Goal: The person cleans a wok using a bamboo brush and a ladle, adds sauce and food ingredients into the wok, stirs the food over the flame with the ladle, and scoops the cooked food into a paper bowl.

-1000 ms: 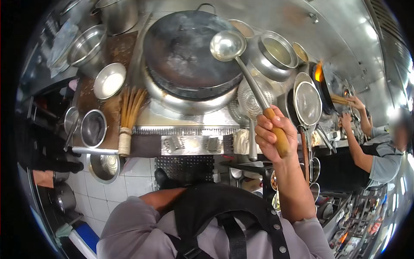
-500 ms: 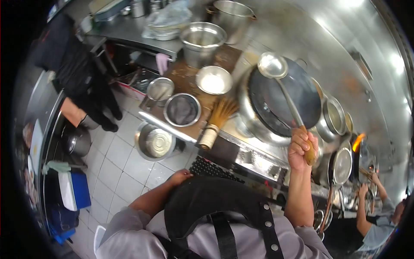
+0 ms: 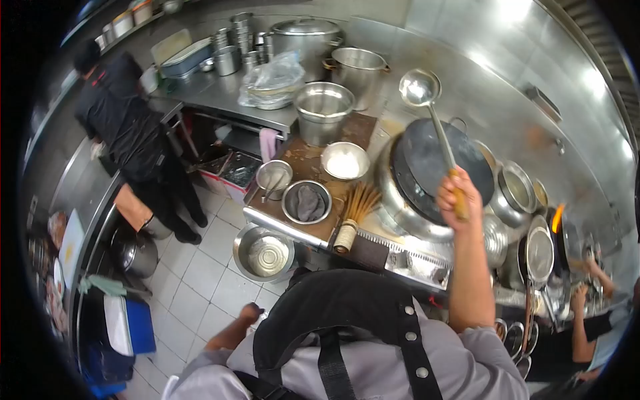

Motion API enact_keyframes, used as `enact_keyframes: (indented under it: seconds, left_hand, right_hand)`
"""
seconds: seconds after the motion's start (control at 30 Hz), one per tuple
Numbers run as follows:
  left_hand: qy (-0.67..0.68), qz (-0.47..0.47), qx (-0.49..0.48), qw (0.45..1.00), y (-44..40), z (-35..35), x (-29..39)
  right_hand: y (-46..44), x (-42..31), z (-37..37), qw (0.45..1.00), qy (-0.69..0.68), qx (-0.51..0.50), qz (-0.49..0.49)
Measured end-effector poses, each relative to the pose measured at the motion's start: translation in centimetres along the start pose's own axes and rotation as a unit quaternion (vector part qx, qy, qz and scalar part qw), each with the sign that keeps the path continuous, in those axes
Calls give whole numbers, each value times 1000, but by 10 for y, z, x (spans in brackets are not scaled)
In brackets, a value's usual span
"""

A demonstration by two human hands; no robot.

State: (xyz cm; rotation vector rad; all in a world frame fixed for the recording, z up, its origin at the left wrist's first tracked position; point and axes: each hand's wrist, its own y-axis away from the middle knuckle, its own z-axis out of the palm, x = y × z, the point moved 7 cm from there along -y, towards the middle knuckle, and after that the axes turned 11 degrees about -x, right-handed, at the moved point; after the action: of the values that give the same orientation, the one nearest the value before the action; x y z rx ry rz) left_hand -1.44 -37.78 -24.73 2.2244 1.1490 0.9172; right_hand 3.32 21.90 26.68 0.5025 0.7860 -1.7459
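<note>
My right hand (image 3: 460,197) is closed round the wooden handle of a long metal ladle (image 3: 440,132). The ladle is raised, its round bowl up and away from me, in front of a dark wok (image 3: 472,157) seated on a wide metal ring (image 3: 387,200). Down by my left side hangs my left hand (image 3: 251,312), above the tiled floor; its fingers are too hidden to read. Left of the wok, a bamboo wok brush (image 3: 347,233) lies on the counter, near a bowl of white contents (image 3: 345,161) and a pot with a grey cloth (image 3: 307,202).
A large metal pot (image 3: 264,257) stands low before the counter's edge. At the left, a person in black (image 3: 127,113) stands by another counter. On the right, a co-worker's arms (image 3: 583,320) are near a flaming wok (image 3: 564,243). Strainers (image 3: 539,250) lie between.
My view has tilted up, showing more of the back counter. My right hand still grips the raised ladle. My left hand has moved lower and further from the counter.
</note>
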Motion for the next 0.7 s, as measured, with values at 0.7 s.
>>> enact_keyframes:
  seconds: [0.7]
  left_hand:
    - [-154,243,-112,951,-135,-40,227]
  right_hand:
    - [359,1,8,958,-11,278,-76]
